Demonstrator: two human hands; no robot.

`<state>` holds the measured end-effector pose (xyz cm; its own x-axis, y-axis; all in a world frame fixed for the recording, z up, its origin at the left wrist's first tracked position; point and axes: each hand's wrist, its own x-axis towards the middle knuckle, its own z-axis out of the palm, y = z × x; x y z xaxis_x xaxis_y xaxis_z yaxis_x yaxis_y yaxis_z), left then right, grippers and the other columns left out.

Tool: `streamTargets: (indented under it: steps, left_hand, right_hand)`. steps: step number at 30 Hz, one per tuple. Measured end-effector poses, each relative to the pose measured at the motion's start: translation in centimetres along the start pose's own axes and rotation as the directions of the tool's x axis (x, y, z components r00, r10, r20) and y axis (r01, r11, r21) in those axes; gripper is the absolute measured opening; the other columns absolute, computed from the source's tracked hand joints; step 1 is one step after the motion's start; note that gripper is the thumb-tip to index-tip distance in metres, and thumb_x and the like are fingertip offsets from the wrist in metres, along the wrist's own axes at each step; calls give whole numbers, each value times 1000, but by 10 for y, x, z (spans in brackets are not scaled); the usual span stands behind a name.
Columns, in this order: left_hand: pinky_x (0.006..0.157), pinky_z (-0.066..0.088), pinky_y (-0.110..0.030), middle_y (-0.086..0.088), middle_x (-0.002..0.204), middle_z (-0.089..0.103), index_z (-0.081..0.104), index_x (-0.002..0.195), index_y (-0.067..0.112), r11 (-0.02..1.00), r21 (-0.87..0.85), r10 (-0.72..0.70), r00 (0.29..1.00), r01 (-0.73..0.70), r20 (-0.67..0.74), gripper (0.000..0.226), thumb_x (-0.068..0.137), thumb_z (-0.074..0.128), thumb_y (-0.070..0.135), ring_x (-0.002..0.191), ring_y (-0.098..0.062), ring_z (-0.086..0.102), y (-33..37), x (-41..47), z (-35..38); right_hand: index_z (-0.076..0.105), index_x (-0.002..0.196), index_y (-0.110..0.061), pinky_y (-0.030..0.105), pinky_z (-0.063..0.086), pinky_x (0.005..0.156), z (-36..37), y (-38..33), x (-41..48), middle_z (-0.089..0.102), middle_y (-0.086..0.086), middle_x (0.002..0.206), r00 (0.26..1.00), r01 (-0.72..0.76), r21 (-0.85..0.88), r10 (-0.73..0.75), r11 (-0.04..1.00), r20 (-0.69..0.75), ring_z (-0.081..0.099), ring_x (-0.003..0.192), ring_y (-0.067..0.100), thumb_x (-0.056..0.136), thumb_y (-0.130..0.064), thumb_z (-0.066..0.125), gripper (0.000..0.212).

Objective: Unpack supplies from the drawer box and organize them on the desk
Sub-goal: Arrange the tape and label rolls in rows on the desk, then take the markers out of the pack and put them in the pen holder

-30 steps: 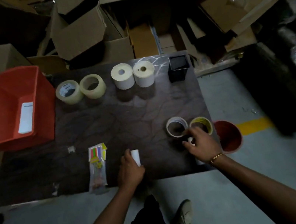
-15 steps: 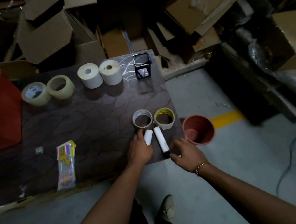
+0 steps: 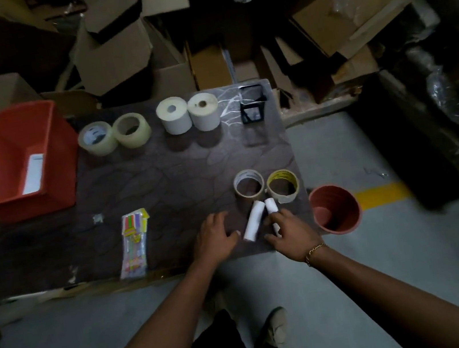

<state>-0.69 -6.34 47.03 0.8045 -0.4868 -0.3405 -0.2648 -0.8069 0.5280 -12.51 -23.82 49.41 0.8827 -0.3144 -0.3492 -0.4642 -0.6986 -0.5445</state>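
On the dark desk point(image 3: 163, 178), two small white rolls lie side by side near the front right: a longer tilted one point(image 3: 253, 220) and a shorter one point(image 3: 271, 206). My left hand point(image 3: 214, 238) rests with spread fingers just left of the tilted roll, thumb tip by its near end, holding nothing. My right hand point(image 3: 290, 232) has its fingers and thumb on the shorter roll, hiding its near half. Behind the rolls stand a beige tape ring point(image 3: 249, 186) and a yellow-printed tape ring point(image 3: 283, 185). The red drawer box point(image 3: 10, 166) sits at the left with a white item point(image 3: 33, 174) inside.
Along the back edge stand two clear tape rolls point(image 3: 98, 138), two white paper rolls point(image 3: 173, 116) and a black holder point(image 3: 253, 107). A pen packet point(image 3: 134, 243) lies front left. A red pot point(image 3: 335, 209) stands on the floor at the right corner. Cardboard boxes point(image 3: 113, 56) pile up behind.
My left hand let go of its white roll, which now lies tilted beside the other, and drew back left. My right hand moved up onto the shorter roll.
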Motion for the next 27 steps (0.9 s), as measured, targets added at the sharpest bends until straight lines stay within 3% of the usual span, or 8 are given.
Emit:
streamTargets:
  steps: [7,10,12,14,18,21,24,27]
  left_hand:
    - [101,42,-43,-4,128,53,59,120,25,977,10,-204,953,212,-224,43,81,66,41,122,-29,48,-100,-17,-71]
    - [102,41,-41,-4,127,53,63,113,26,949,-74,-315,918,306,-241,35,80,69,35,120,-30,47,-142,-20,-96]
    - [101,42,-38,-7,124,54,66,110,24,929,-185,-354,914,320,-199,32,79,72,27,115,-32,52,-163,-15,-108]
    - [100,43,-31,-10,122,54,69,109,19,894,-301,-380,917,331,-121,29,80,71,17,112,-30,56,-179,-7,-119]
    - [99,42,-24,-14,125,50,70,111,15,855,-377,-371,928,356,36,28,83,67,12,112,-28,58,-194,10,-130]
    - [94,43,-22,-13,122,51,72,107,17,838,-402,-362,927,369,97,24,83,68,15,109,-28,60,-200,18,-132]
    - [93,47,-27,-14,117,54,73,103,19,817,-427,-371,920,387,123,23,80,70,18,105,-29,61,-203,25,-136]
    - [97,47,-32,-14,115,58,74,103,23,828,-417,-344,927,375,149,35,71,67,35,106,-29,61,-206,28,-140]
  right_hand:
    - [59,102,-22,26,42,85,42,-87,52,58,-2,104,975,125,188,-155,974,158,57,97,16,81,-24,70,24]
    - [63,103,-20,21,44,82,72,-135,70,63,-6,98,955,49,341,-144,939,259,59,91,10,82,-17,71,24]
    - [64,102,-21,23,49,85,95,-164,84,66,-8,97,933,-46,404,-105,914,344,62,91,11,82,-16,70,22]
    - [67,98,-22,35,53,92,121,-190,98,72,-2,98,908,-116,423,-76,899,411,67,95,17,77,-17,72,22]
    - [70,81,-22,47,56,82,169,-220,114,74,5,85,880,-267,468,15,843,475,70,81,25,58,-29,72,25]
    - [68,78,-23,44,54,80,182,-234,120,73,5,82,903,-259,442,53,859,426,65,74,17,65,-15,72,16]
    - [65,77,-25,32,49,65,178,-243,121,68,2,76,918,-286,404,128,869,375,58,62,14,70,-6,72,21]
    - [66,81,-28,20,44,58,175,-247,121,66,-1,76,934,-285,319,186,904,306,59,68,13,72,-7,71,24]
